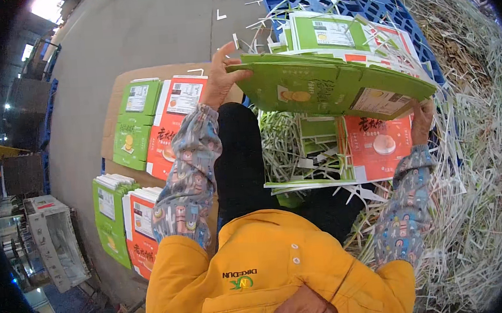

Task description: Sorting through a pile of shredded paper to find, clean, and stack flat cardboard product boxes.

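The yellow jacket (271,277) fills six o'clock. At nine o'clock lie stacks of flat cartons (128,217). The left hand (220,77) pinches the green die-cut carton sheet (327,87) at twelve o'clock; the right hand (422,122) grips its three-o'clock corner above paper trimmings (484,157).

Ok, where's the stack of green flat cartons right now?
In the head view it is upper centre-right: the green carton stack is held up between the left hand and right hand, above the blue pallet.
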{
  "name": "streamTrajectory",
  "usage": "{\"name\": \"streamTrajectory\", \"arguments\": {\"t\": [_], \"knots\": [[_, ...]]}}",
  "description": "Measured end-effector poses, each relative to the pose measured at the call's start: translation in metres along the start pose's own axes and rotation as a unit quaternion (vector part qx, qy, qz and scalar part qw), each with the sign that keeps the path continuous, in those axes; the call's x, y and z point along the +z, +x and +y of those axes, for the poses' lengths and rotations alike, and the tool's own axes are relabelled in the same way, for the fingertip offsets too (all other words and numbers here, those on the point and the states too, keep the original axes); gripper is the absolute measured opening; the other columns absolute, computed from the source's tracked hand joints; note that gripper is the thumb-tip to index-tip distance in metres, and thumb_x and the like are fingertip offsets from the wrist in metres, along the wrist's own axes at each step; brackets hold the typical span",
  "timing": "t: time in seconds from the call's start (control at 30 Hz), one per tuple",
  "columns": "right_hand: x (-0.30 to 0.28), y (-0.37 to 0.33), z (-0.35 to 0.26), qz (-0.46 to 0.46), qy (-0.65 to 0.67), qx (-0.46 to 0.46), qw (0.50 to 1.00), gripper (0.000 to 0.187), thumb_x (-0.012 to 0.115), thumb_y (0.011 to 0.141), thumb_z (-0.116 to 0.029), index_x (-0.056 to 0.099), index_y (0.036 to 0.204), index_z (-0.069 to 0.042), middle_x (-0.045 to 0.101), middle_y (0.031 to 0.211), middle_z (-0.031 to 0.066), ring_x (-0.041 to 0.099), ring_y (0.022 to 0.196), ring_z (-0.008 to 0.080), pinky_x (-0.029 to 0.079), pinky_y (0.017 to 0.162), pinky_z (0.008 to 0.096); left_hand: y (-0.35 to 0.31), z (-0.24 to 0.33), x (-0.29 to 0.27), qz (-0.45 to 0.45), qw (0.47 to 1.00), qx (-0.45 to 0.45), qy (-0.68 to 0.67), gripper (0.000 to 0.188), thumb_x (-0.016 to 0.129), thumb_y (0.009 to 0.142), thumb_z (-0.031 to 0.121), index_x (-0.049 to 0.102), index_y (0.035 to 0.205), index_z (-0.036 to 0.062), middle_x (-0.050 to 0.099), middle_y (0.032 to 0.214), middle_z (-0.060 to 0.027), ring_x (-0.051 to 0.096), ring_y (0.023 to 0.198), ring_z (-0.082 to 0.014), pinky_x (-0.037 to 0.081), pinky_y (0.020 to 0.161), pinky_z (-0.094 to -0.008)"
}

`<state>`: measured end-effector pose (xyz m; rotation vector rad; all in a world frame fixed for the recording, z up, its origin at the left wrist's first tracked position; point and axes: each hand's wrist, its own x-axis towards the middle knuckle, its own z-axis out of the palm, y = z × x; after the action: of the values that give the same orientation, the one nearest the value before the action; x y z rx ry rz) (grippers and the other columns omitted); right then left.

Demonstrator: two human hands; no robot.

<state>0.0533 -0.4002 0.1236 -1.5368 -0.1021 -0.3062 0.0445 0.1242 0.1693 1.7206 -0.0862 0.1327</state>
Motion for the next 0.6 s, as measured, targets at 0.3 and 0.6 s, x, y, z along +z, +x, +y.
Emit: {"name": "streamTrajectory", "arguments": {"t": [0.3,0.6], "knots": [[0.026,-0.017,-0.020,0.030,0.021,0.036,0.999,0.036,0.061,0.077,-0.013,0.048,0.109,-0.002,0.053,0.102,0.0037,0.047,0.093,0.0130,0.035,0.083,0.0269,-0.009,-0.035,0.049,0.000,0.972,-0.063,-0.227,0.050,0.066,0.067,0.004,0.045,0.111,0.0078,0.054,0.099,-0.0033,0.049,0.095,-0.0143,0.038,0.084,-0.0283],[0.028,-0.024,-0.008,0.026,0.006,0.035,0.999,0.039,0.061,0.077,-0.009,0.046,0.112,-0.003,0.051,0.106,0.0032,0.045,0.097,0.0143,0.033,0.088,0.0284,-0.018,-0.046,0.063,0.002,0.971,-0.061,-0.233,0.043,0.063,0.071,0.003,0.044,0.110,0.0054,0.052,0.102,-0.0030,0.048,0.095,-0.0146,0.038,0.084,-0.0281]]}}
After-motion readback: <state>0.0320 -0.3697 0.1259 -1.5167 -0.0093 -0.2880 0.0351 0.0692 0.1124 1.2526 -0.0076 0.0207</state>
